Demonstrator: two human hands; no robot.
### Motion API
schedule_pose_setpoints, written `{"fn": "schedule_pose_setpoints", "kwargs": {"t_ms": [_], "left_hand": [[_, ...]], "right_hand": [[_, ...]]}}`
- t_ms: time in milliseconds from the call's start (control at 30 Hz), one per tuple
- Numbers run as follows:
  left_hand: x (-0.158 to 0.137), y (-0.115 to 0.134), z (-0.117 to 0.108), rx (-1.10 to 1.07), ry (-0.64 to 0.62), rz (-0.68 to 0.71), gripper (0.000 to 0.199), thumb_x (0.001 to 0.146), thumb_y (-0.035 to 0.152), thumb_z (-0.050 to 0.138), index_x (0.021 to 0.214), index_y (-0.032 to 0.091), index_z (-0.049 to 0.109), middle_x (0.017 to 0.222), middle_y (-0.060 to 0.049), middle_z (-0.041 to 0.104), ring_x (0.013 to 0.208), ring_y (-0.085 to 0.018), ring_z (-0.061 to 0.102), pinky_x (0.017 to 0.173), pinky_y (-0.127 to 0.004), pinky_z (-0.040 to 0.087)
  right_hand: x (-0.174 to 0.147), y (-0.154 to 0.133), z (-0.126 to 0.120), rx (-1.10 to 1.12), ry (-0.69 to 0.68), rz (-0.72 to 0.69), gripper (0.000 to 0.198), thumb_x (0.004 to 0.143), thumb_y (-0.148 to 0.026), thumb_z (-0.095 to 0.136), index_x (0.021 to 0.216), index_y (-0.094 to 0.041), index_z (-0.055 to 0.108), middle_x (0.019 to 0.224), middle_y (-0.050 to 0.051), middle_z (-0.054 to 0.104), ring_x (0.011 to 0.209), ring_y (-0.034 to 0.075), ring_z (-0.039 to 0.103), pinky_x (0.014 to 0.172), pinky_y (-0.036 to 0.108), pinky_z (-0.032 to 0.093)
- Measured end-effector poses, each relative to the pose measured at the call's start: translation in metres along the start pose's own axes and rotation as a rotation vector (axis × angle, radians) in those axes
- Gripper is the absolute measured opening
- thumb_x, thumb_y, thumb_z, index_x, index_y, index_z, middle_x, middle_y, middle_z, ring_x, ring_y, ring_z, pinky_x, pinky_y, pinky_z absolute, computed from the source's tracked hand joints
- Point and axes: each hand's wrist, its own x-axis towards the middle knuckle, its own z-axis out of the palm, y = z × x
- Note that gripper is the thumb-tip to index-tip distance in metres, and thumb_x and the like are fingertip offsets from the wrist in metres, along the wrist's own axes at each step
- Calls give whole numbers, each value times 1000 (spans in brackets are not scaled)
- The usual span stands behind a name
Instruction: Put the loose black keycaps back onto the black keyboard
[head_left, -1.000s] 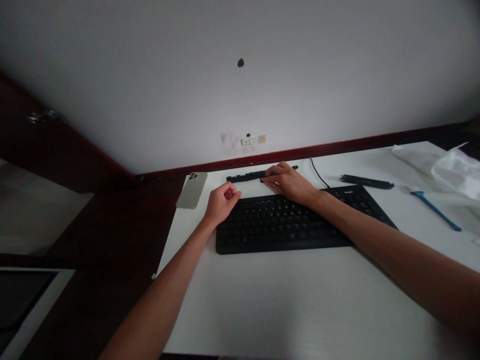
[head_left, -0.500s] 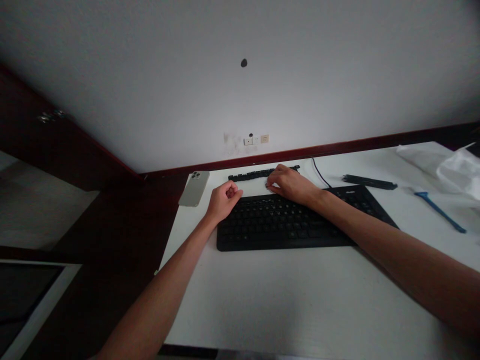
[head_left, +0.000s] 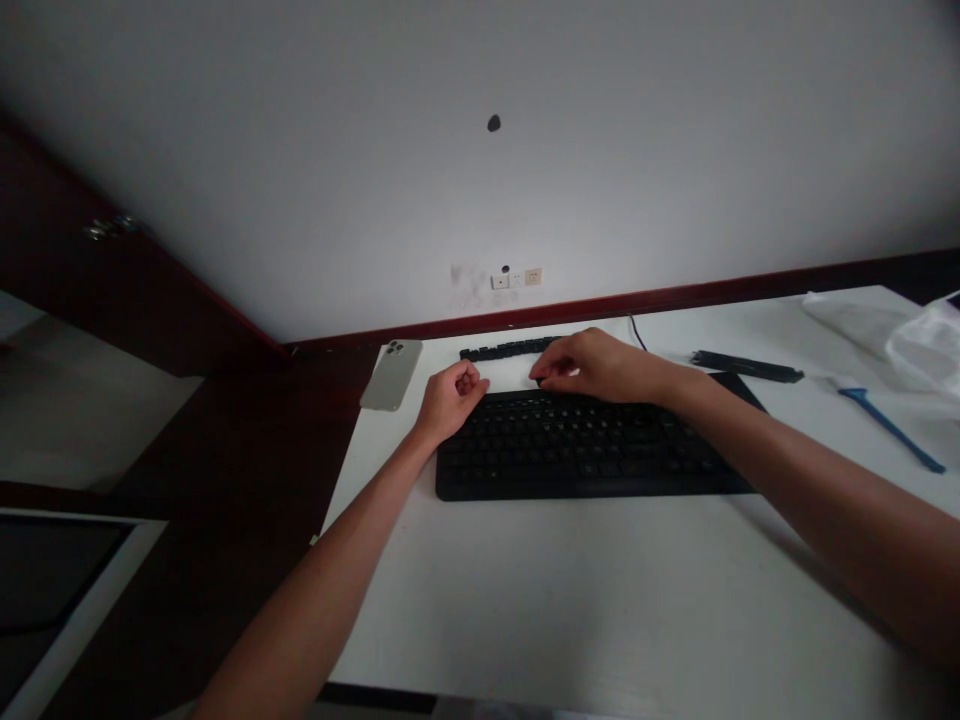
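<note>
A black keyboard [head_left: 540,470] lies on the white table, with several pale spots among its upper keys. My right hand [head_left: 592,365] is over its back edge, thumb and fingers pinched on a small black keycap [head_left: 539,382], mostly hidden by the fingers. Behind the keyboard runs a row of loose black keycaps [head_left: 499,351], its right end covered by my right hand. My left hand [head_left: 452,398] rests at the keyboard's back left corner, fingers loosely curled into a fist with nothing visible in them.
To the left lies a silver phone [head_left: 392,375], camera side up. On the right are a long black strip [head_left: 748,366], a blue tool with a thin handle [head_left: 892,430] and a crumpled white bag [head_left: 892,330]. A black cable [head_left: 637,332] runs behind the keyboard towards the wall.
My right hand has turned and come slightly nearer, from beside the keycap row to the keyboard's back edge. My left hand stays put. The view has shifted a little.
</note>
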Motion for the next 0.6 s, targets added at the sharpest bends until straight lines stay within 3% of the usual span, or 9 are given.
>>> {"fn": "schedule_pose_setpoints", "kwargs": {"t_ms": [133, 233, 600], "left_hand": [[0, 1, -1, 3, 3, 1, 23, 87, 31, 64, 73, 19, 51, 66, 5, 48, 61, -11, 43, 60, -24, 34], [0, 2, -1, -2, -12, -4, 23, 87, 31, 64, 72, 19, 50, 65, 5, 47, 60, -11, 43, 59, -25, 33], [0, 2, -1, 24, -13, -3, 24, 88, 33, 63, 72, 20, 51, 64, 4, 48, 60, -11, 43, 60, -25, 34]], "right_hand": [[-4, -7, -1, 112, -212, 30, 23, 86, -27, 67, 104, -22, 79, 95, 4, 80, 87, 19, 73, 79, 28, 56], [-5, -4, 6, 118, -297, 19, 22, 84, -28, 69, 102, -21, 79, 92, 4, 80, 85, 19, 74, 78, 27, 57], [-3, -3, 11, 64, -329, 30, 22, 86, -27, 68, 104, -20, 79, 94, 5, 80, 88, 20, 74, 76, 27, 55]]}}
